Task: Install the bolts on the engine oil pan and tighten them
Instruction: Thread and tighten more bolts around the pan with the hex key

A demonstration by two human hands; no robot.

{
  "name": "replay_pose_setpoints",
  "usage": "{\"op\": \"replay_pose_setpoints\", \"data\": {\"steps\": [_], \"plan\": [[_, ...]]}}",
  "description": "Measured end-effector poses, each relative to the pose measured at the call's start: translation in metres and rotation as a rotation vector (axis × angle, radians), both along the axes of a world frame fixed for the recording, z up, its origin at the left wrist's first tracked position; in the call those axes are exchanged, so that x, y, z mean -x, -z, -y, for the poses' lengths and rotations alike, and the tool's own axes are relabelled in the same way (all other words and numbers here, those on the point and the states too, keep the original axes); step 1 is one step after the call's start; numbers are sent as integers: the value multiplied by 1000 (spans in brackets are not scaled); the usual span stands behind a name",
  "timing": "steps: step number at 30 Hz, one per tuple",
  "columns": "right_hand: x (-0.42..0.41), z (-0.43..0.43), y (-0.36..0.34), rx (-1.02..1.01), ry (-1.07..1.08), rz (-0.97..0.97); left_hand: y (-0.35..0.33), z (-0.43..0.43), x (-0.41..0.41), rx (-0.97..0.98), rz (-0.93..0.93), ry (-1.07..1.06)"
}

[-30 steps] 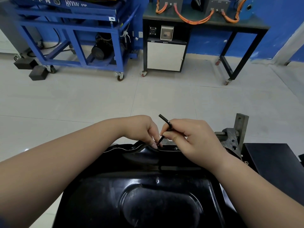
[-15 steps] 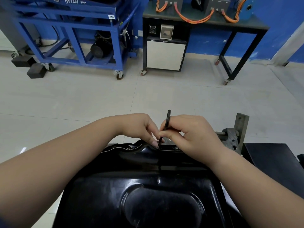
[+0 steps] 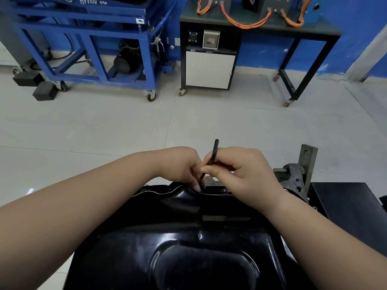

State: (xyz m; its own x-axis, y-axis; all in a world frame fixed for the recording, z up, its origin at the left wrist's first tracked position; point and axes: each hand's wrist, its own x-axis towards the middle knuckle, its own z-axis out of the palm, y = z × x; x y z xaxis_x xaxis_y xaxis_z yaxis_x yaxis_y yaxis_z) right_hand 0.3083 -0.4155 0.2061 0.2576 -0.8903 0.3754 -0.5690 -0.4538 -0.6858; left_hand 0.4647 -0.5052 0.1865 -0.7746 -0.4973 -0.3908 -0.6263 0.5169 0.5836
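Observation:
The glossy black oil pan (image 3: 188, 248) fills the lower middle of the view, its far flange under my hands. My right hand (image 3: 245, 174) is closed around a thin black hex key (image 3: 214, 151) that stands nearly upright, its lower tip down at the flange. My left hand (image 3: 184, 166) rests beside it with its fingertips pinched at the key's lower end on the flange; the bolt there is hidden by the fingers. A small bolt head (image 3: 225, 190) shows on the flange just under my right hand.
A grey metal engine-stand bracket (image 3: 297, 174) rises at the right of the pan, next to a black flat surface (image 3: 345, 206). Across the tiled floor stand a blue wheeled frame (image 3: 94, 38) and a black bench with a white cabinet (image 3: 209, 70).
The hex key's upper arm has swung from leaning left to nearly upright as my right hand turned it. My left fingers stay at the flange.

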Motion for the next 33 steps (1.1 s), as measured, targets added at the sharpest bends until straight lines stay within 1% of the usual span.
{"op": "replay_pose_setpoints", "data": {"steps": [5, 8, 15, 17, 23, 27, 31, 33], "plan": [[2, 1, -1, -5, 22, 79, -6, 5, -4, -35, -36, -66], [2, 1, 0, -2, 39, 107, -8, 6, -5, -20, -56, -96], [9, -2, -1, 6, 177, 403, -12, -2, -2, 27, 21, -67], [11, -4, -2, -12, 194, 454, -13, -3, 1, 38, 46, -59], [15, -8, -3, -49, 228, 479, -14, -1, 10, 9, 101, -68], [18, -11, -2, -65, 236, 500, -11, 1, 11, -67, 99, -116], [18, -11, -1, -109, 199, 551, -8, -2, 9, -137, 76, -189], [16, -11, 0, -153, 152, 539, -8, -3, 8, -144, 57, -225]]}}
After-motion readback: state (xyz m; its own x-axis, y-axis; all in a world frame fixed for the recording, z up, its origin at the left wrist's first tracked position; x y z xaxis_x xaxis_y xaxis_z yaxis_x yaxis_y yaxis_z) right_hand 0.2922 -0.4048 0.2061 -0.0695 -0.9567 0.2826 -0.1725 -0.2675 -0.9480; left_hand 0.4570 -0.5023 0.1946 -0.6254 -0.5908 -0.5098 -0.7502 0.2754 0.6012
